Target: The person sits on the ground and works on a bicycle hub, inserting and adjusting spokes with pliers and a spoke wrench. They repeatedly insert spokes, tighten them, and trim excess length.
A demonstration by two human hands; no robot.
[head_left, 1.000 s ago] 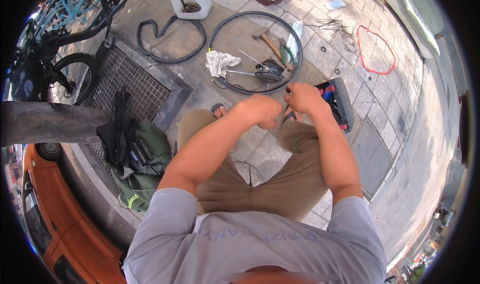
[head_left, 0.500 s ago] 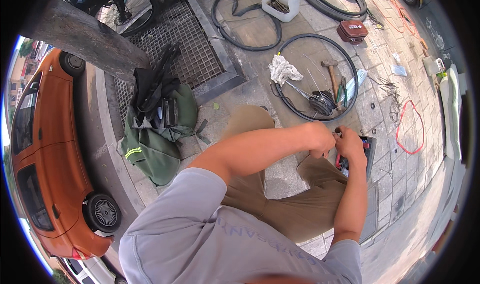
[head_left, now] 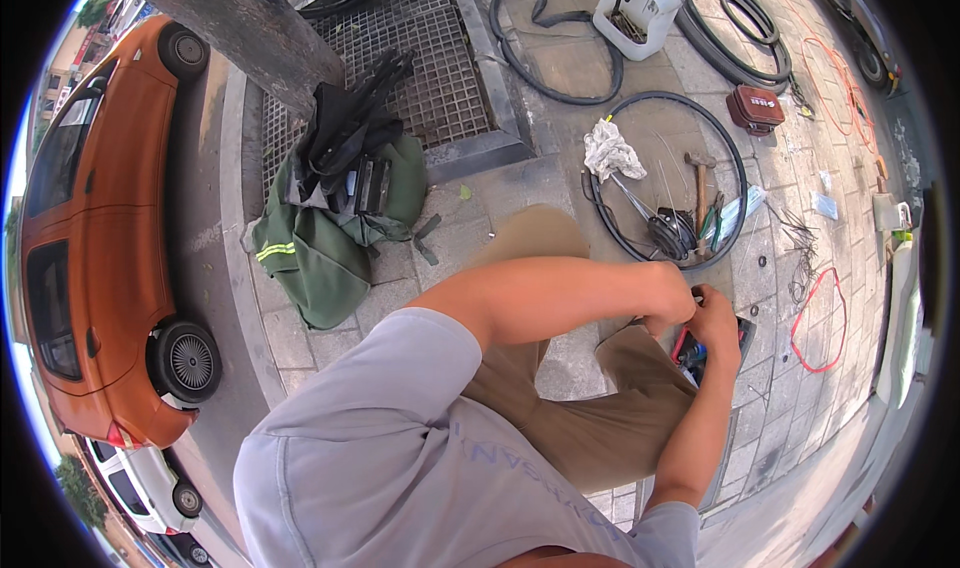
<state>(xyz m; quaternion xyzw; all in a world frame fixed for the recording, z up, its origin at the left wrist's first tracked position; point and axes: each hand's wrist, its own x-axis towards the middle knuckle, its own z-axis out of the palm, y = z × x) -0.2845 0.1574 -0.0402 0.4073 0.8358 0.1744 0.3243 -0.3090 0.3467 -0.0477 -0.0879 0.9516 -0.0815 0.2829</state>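
Note:
My left hand (head_left: 668, 296) and my right hand (head_left: 715, 320) meet over my bent knee, fingertips pinched together. Whatever they hold is small and hidden by the fingers. Under my right hand, partly covered by its wrist, is an open tool box (head_left: 745, 336) with a red-handled tool (head_left: 680, 346) at its edge. Just beyond the hands, a black bicycle tyre (head_left: 743, 168) lies flat on the paving. Within its ring are a crumpled white rag (head_left: 610, 151), a hammer (head_left: 701, 183), green-handled pliers (head_left: 712, 216) and a dark round wheel part (head_left: 672, 236).
A green bag (head_left: 325, 278) lies left, beside a tree trunk (head_left: 250, 33) and a metal grate (head_left: 400, 43). Farther off are a black inner tube (head_left: 503, 48), a cut-open white jug (head_left: 655, 18), a dark red case (head_left: 755, 111) and stacked tyres (head_left: 700, 43). A red loop (head_left: 846, 313) lies right.
The whole view has shifted, so the tyre, bag and car appear in different places. My hands stay together in much the same pinched pose.

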